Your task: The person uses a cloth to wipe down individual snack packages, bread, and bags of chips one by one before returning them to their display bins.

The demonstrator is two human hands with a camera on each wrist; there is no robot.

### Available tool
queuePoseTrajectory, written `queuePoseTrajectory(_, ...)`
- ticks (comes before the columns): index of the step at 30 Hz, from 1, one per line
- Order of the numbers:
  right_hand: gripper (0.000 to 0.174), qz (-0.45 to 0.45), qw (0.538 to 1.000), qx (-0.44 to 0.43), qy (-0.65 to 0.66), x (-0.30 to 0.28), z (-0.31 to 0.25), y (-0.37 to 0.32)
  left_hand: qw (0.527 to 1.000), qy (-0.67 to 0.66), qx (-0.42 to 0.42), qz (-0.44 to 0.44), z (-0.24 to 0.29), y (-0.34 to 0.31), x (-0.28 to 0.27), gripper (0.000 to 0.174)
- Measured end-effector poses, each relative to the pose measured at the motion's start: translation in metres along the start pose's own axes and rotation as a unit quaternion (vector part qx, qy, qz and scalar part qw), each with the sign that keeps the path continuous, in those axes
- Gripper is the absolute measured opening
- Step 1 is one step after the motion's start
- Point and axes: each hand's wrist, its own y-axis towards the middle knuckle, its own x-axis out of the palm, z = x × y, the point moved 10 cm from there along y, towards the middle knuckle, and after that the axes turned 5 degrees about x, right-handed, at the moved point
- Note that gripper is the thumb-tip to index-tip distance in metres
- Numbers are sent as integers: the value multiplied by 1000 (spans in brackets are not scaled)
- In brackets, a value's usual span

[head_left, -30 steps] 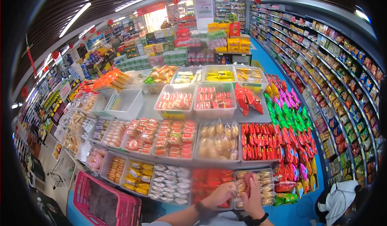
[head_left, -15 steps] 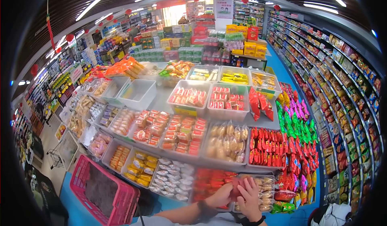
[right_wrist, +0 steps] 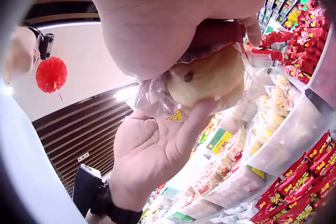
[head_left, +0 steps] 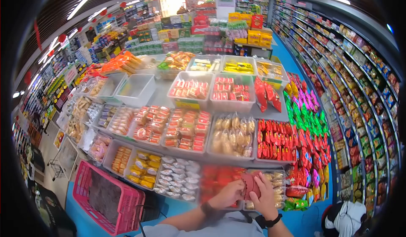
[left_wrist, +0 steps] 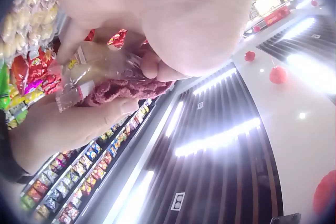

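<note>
Between my two hands is a bread bun (head_left: 251, 183) in a clear wrapper, dark red with a ruffled edge on the side seen from the head. The right wrist view shows its pale side (right_wrist: 207, 79) with a dark spot on it. My left hand (head_left: 230, 193) pinches the bun at its left edge. My right hand (head_left: 264, 194) grips the other side, its thumb and fingers on opposite faces. Below are a tray of wrapped pale buns (head_left: 279, 185) and a blurred tray of red packets (head_left: 218, 175).
Left of these stand trays of silver packets (head_left: 177, 178) and yellow packets (head_left: 145, 168). A pink basket (head_left: 127, 199) sits at lower left. Red bags (head_left: 275, 142) fill a bin behind my right hand. Long stocked shelves (head_left: 342, 80) run along the right, past a blue floor strip.
The bun has been turned from edge-on, so that its broad dark red face shows between my hands. The head view has swung right and partly back.
</note>
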Motion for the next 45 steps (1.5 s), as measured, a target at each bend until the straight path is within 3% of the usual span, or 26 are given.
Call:
queuePoseTrajectory(1, 65, 0, 1000, 11, 10, -2, 1, 0, 997, 64, 47, -15, 3, 2, -1, 9)
queuePoseTrajectory(3, 64, 9, 999, 42, 25, -6, 10, -5, 995, 79, 63, -24, 1, 4, 6, 8)
queuePoseTrajectory(6, 64, 19, 995, 73, 60, -6, 33, -15, 961, 248, 118, -45, 28, 4, 22, 14)
queuePoseTrajectory(7, 64, 27, 992, 92, 78, -10, 40, -19, 988, 130, 75, -21, 6, 6, 9, 14)
queuePoseTrajectory(9, 63, 25, 981, 66, 183, -23, 27, -8, 998, -56, 29, 13, -15, 2, -6, 15)
queuePoseTrajectory(11, 62, 6, 939, 217, 268, 8, 79, -37, 987, -162, 4, 4, -12, -5, 1, 14)
queuePoseTrajectory(12, 62, 16, 918, 234, 321, 19, 86, -47, 979, -202, -14, -5, -9, -9, 9, 14)
queuePoseTrajectory(13, 63, 25, 899, 232, 371, 18, 92, -48, 981, -185, 17, -56, -2, -3, 21, 14)
queuePoseTrajectory(15, 65, -5, 888, 270, 373, -1, 80, -51, 989, -129, -29, 70, 19, -4, 55, 8)
queuePoseTrajectory(16, 68, 1, 848, 294, 442, 7, 87, -57, 987, -158, -22, 13, 16, -2, 56, 8)
queuePoseTrajectory(19, 68, 82, 868, 279, 402, 1, 100, -66, 988, -146, -32, 30, 3, 7, 46, 12)
queuePoseTrajectory(20, 66, 117, 866, 305, 379, -2, 107, -73, 1000, -18, 8, 7, 7, 10, 47, 9)
queuePoseTrajectory(22, 61, 153, 853, 339, 366, -13, 117, -82, 964, 249, 92, -7, 20, 15, 57, 20)
queuePoseTrajectory(23, 59, 162, 846, 353, 365, -12, 119, -86, 994, 100, 30, 32, 2, 15, 39, 21)
queuePoseTrajectory(25, 51, 188, 797, 309, 484, -14, 119, -83, 997, 76, 8, 16, -4, 15, 32, 17)
queuePoseTrajectory(27, 44, 220, 822, 340, 400, -15, 136, -97, 995, 15, 79, 63, 1, 19, 35, 18)
queuePoseTrajectory(29, 36, 254, 752, 328, 512, -15, 136, -98, 997, -23, 47, 55, -8, 14, 26, 13)
queuePoseTrajectory(33, 46, 260, 600, 318, 687, -3, 122, -93, 993, -64, 44, 87, 4, 12, 32, 5)
queuePoseTrajectory(34, 47, 253, 589, 306, 703, -2, 117, -90, 992, -61, 53, 98, 5, 12, 30, 3)
queuePoseTrajectory(36, 45, 185, 673, 331, 635, 9, 106, -88, 991, -43, 70, 105, 7, 11, 27, 6)
queuePoseTrajectory(39, 39, 134, 779, 314, 525, 6, 91, -79, 979, 166, 71, 96, 9, 11, 20, 11)
queuePoseTrajectory(43, 23, 163, 807, 293, 487, -8, 89, -68, 928, 355, 67, 89, 24, 3, 19, 14)
queuePoseTrajectory(45, 20, 162, 807, 308, 477, -6, 93, -69, 883, 441, 111, 113, 43, -3, 27, 17)
